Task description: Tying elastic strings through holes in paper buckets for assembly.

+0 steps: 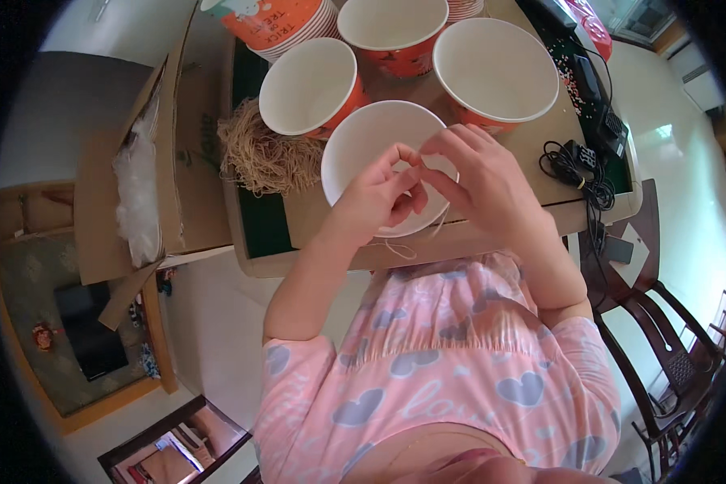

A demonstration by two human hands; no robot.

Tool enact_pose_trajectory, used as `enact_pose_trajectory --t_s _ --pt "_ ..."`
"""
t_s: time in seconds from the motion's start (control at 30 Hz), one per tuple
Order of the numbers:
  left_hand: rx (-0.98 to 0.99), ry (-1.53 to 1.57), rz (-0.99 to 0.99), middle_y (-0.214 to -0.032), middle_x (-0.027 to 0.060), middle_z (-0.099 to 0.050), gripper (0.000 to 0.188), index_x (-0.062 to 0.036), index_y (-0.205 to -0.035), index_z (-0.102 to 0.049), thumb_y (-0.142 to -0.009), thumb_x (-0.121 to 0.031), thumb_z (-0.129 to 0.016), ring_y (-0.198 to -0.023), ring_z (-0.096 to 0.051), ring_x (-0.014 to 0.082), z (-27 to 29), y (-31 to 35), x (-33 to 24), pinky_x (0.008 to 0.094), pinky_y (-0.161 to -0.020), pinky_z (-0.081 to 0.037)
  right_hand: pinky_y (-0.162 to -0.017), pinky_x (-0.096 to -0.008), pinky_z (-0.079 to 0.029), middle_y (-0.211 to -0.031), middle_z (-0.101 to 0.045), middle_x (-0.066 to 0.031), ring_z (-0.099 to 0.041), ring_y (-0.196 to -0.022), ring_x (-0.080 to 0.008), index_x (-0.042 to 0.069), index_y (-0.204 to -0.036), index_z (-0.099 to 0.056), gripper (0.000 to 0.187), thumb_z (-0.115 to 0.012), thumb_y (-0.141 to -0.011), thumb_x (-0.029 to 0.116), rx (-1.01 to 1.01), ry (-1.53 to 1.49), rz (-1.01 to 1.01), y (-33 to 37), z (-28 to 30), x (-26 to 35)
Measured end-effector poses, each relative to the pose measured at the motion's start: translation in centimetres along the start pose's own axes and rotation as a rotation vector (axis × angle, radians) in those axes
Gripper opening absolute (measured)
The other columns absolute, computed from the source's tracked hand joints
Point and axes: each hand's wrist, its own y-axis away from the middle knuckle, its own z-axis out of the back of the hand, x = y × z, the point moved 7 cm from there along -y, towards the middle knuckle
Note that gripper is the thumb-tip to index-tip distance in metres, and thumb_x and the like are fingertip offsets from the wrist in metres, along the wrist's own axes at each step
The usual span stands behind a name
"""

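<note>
Paper bucket: stood under both hands
Left hand: curled over bucket, grip unclear
Right hand: bent over bucket, grip unclear
Twine: lay left of bucket

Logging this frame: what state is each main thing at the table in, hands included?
Left hand: fingers curled, hold unclear
Right hand: fingers bent, hold unclear
Nearest tub: upright, open
Three tubs behind: upright, open
Left tub stack: nested
Twine bundle: tangled
Black cable: coiled, tied
Cardboard box: open
</note>
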Motion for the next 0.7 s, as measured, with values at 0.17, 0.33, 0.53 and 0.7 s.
enact_pose_trajectory --t_s 0.17,0.33,0.53,0.7 --pt "-0.173 -0.192 -0.223 -0.064 -0.0001 -0.049 0.009 -0.01 -0.103 -0.049 -0.098 -0.016 -0.053 -0.049 -0.039 0.0034 1.6 0.3 -0.2 0.0184 -0.043 -0.026 -0.071 -0.0395 -0.047 -0.083 -0.06 -0.0111 -0.057 -0.082 -0.0312 0.004 -0.087 -0.059 0.014 -0.068 -0.081 0.012 0.178 0.043 -0.06 0.0 -2.2 -1.7" --pt "-0.47 -0.422 -0.588 -0.078 0.0018 -0.054 0.021 -0.0089 -0.104 -0.052 -0.089 -0.013 -0.066 -0.065 -0.051 0.0093 1.5 3.1 -1.8 0.0217 -0.057 -0.039 -0.068 -0.0377 -0.047 -0.076 -0.059 -0.0106 -0.058 -0.077 -0.0294 0.003 -0.083 -0.06 0.012 -0.069 -0.079 0.01 0.161 -0.021 -0.101 -0.1 -2.3 -1.8" --pt "-0.64 -1.332 -0.958 -0.099 0.0042 -0.056 0.032 -0.0145 -0.096 -0.063 -0.068 -0.014 -0.079 -0.091 -0.053 0.025 -0.2 8.1 -1.3 0.0402 -0.077 -0.04 -0.065 -0.0358 -0.048 -0.076 -0.061 -0.0108 -0.059 -0.072 -0.0288 0.003 -0.084 -0.061 0.012 -0.069 -0.081 0.011 0.148 -0.013 -0.115 0.1 -3.4 -0.9" --pt "-0.649 -0.774 -0.753 -0.066 0.0012 -0.054 0.02 -0.0083 -0.095 -0.067 -0.077 -0.003 -0.074 -0.06 -0.052 0.0123 1.2 9.9 3.7 0.0254 -0.052 -0.041 -0.059 -0.0421 -0.048 -0.078 -0.063 -0.0128 -0.062 -0.069 -0.0347 0.005 -0.083 -0.058 0.015 -0.064 -0.085 0.018 0.183 -0.029 -0.208 0.2 -5.1 -0.1"
